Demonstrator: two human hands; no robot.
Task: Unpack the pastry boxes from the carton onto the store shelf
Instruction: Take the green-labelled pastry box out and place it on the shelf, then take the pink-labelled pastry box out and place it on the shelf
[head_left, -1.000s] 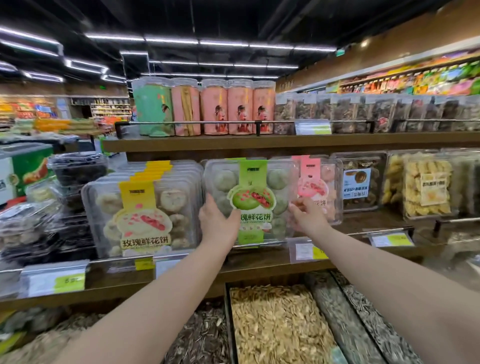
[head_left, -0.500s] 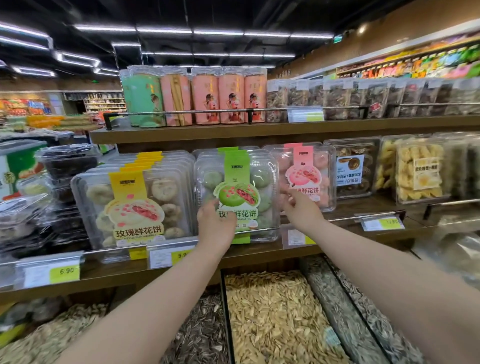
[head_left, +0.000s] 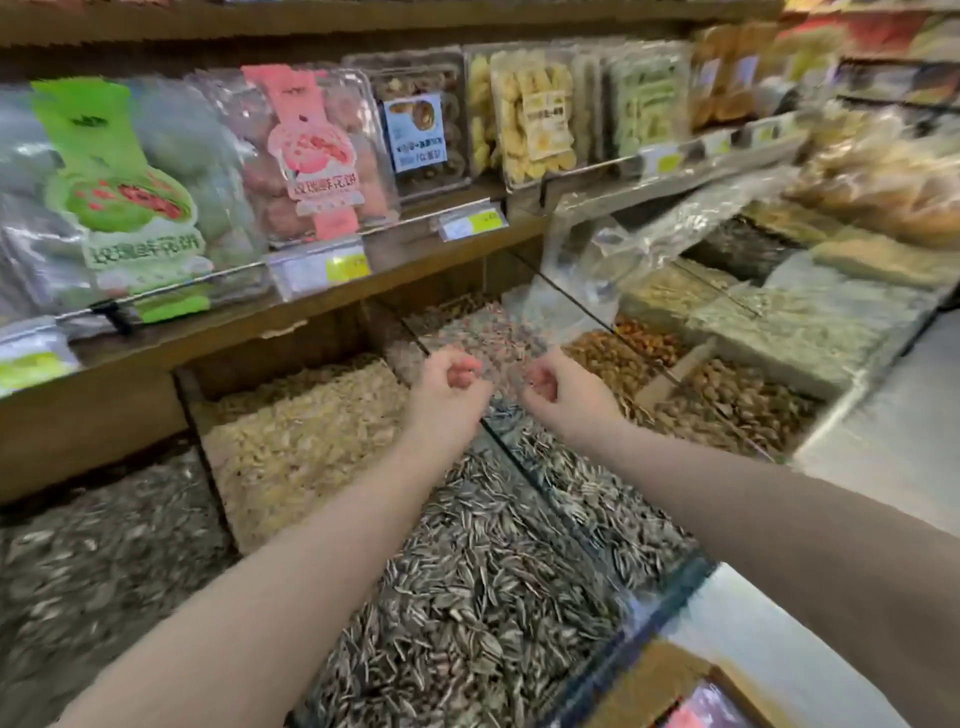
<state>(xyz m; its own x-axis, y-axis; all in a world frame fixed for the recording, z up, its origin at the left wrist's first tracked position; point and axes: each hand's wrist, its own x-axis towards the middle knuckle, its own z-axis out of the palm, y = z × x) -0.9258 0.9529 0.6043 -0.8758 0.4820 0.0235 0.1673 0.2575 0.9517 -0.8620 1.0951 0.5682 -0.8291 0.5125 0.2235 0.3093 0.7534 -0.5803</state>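
A pink-topped pastry box (head_left: 709, 706) is lying in the carton (head_left: 644, 686), which is sitting at the lower right edge of view, and that is probably the next one to lift. Both hands would be doing best by turning towards the carton, taking the box by two opposite sides and keeping it level, since such boxes are looking like thin clear plastic that may flex. Up and left of the carton, the left hand (head_left: 449, 384) and right hand (head_left: 558, 392) are hovering side by side, fingers loosely curled and grasping nothing. Farther up and left of the carton, the store shelf (head_left: 415, 244) is carrying a green-labelled pastry box (head_left: 119, 192) and a pink-labelled pastry box (head_left: 317, 150), both standing on edge with labels outward, just beside each other. Between the carton and the shelf, open bins are holding striped sunflower seeds (head_left: 467, 597), pale seeds (head_left: 301, 441) and brown nuts (head_left: 613, 358).
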